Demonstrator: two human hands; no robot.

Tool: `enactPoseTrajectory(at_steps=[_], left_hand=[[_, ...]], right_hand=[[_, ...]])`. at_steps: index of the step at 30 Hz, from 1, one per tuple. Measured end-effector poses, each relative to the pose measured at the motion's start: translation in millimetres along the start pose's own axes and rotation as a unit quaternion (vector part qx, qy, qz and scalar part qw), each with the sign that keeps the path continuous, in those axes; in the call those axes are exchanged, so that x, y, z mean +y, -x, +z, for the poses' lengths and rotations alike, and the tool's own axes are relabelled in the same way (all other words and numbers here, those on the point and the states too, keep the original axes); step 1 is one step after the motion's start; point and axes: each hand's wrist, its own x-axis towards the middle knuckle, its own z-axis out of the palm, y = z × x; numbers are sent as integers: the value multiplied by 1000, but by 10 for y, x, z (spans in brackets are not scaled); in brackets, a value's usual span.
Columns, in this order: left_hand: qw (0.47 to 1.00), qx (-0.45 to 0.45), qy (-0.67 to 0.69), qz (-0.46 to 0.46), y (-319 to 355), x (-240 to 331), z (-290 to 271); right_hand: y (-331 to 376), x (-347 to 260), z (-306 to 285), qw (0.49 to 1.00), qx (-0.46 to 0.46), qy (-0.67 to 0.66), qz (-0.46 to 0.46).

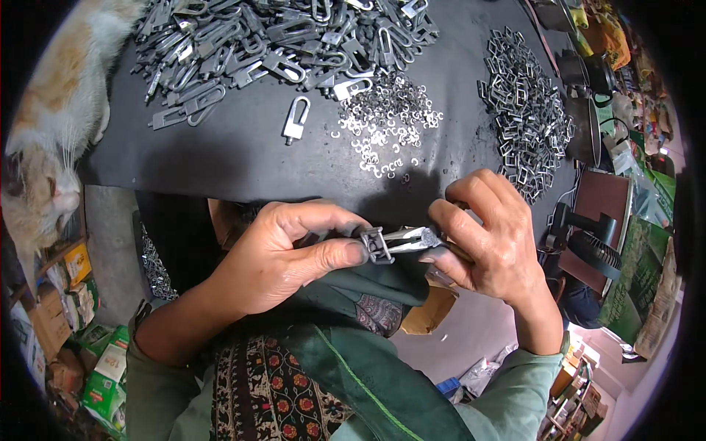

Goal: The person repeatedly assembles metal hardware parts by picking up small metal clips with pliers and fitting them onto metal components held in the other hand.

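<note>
My left hand (283, 257) pinches a small metal piece with a rectangular frame (376, 245) between thumb and forefinger, just off the near edge of the table. Closed round the handles of a pair of pliers (413, 238) is my right hand (491, 235). The pliers' bright jaws point left and meet the metal piece; whether they grip a small part there I cannot tell. Beyond my hands, a heap of C-shaped metal rings (382, 121) lies on the dark table (243, 158). A single U-shaped metal link (296, 120) lies left of the rings.
A big pile of U-shaped metal links (287, 44) covers the table's far side. Small rectangular metal frames (526, 110) are heaped at the right. An orange-and-white cat (55, 140) lies at the left edge. A small black fan (594, 253) stands to the right.
</note>
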Motion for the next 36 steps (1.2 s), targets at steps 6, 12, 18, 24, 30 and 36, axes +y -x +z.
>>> enactPoseTrajectory(at_steps=[6, 12, 18, 24, 30, 36], left_hand=[[998, 4, -42, -43, 44, 112, 9], [984, 5, -112, -135, 313, -100, -44], [988, 144, -39, -29, 345, -629, -269], [988, 53, -34, -139, 214, -656, -239], [991, 49, 58, -110, 158, -656, -11], [997, 19, -48, -56, 5, -309, 296]], right_hand=[[67, -109, -43, 998, -8, 54, 9], [351, -415, 159, 991, -18, -80, 104], [991, -36, 367, 912, 187, -10, 365], [1349, 401, 519, 784, 230, 183, 547], [1508, 548, 408, 792, 169, 64, 583], [774, -250, 386, 765, 139, -452, 437]])
